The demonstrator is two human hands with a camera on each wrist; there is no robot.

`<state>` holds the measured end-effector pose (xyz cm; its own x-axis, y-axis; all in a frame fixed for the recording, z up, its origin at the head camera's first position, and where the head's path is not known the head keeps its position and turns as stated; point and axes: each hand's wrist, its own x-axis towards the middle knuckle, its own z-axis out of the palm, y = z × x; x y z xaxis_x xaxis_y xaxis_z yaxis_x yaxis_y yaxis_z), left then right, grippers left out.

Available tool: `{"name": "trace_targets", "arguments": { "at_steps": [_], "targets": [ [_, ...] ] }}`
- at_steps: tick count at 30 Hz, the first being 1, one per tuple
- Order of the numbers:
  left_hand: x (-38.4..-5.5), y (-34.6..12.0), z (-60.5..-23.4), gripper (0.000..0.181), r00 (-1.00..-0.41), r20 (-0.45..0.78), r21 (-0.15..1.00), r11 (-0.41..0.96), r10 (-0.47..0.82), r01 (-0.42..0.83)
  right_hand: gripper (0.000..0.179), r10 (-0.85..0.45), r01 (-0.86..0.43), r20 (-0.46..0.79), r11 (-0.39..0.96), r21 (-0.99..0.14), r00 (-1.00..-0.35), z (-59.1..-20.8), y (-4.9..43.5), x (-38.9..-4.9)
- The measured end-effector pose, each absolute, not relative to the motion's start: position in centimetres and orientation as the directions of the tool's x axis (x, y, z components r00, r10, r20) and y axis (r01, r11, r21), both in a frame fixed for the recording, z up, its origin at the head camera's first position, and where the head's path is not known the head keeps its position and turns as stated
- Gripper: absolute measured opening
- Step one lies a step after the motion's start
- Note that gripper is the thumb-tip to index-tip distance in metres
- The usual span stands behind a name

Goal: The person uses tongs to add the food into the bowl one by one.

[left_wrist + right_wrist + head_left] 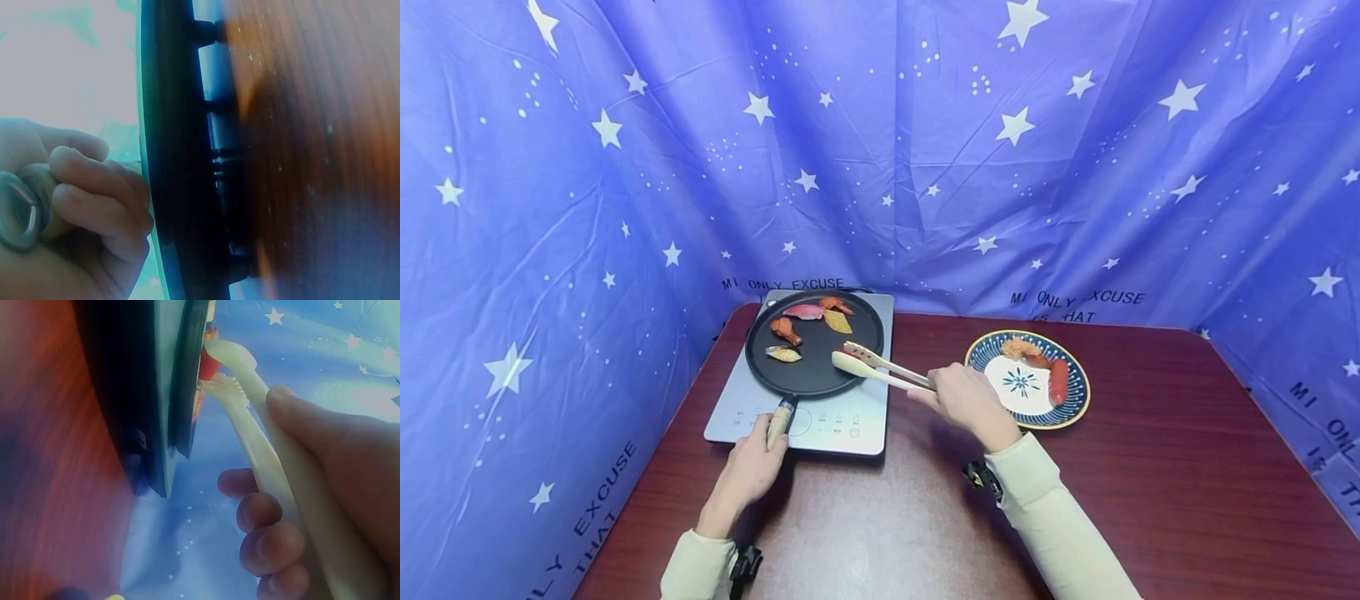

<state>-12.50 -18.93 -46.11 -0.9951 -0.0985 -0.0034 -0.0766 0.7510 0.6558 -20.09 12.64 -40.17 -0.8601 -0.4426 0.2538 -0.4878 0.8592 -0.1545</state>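
My left hand point(748, 467) grips the beige handle point(779, 423) of a flat black frying pan point(816, 377). Fingers curl around that handle, its metal hanging ring point(19, 212) showing in the left wrist view. In my right hand point(970, 404) are cream-tipped tongs point(852, 365), their slightly parted tips over the pan's right side, with no food showing between them in the head view. The pan carries a brown drumstick-like piece point(786, 332), a pink slice point(805, 312), a yellow leaf-shaped piece point(837, 322), a reddish piece point(835, 305) and a pale silvery-edged piece point(784, 354).
Beneath the pan is a silver induction cooker point(726, 421) on the dark red table point(1150, 450). Right of the tongs stands a blue-patterned plate point(1011, 392) bearing a red sausage point(1058, 382) and a crumbed golden piece point(1022, 347). A starry blue curtain point(850, 225) surrounds the table's back and sides.
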Motion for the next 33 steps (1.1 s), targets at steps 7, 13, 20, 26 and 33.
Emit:
{"name": "trace_targets", "arguments": {
  "at_steps": [7,13,20,26,33],
  "targets": [
    [-12.6,-18.9,-46.0,0.040,-0.995,-0.003,0.654,0.753,-0.097,-0.075,0.045,-0.453,-0.497,0.258,0.857,-0.139,-0.853,-40.2,12.1,-20.5],
    [-12.6,-18.9,-46.0,0.040,-0.995,-0.003,0.656,0.752,-0.095,-0.073,0.045,-0.443,-0.486,0.249,0.862,-0.147,-0.861,-40.4,11.5,-20.7],
    [-12.6,-19.0,-46.1,0.041,-0.996,-0.003,0.648,0.758,-0.094,-0.074,0.044,-0.427,-0.466,0.230,0.871,-0.156,-0.875,-40.7,11.2,-21.0],
    [-12.6,-19.0,-46.0,0.041,-0.996,-0.002,0.653,0.754,-0.094,-0.073,0.045,-0.411,-0.450,0.224,0.878,-0.165,-0.883,-40.7,10.8,-21.2],
    [-12.5,-18.9,-46.0,0.041,-0.996,-0.008,0.660,0.748,-0.093,-0.076,0.045,-0.400,-0.431,0.194,0.889,-0.154,-0.896,-40.9,10.6,-21.6]
  ]
}}
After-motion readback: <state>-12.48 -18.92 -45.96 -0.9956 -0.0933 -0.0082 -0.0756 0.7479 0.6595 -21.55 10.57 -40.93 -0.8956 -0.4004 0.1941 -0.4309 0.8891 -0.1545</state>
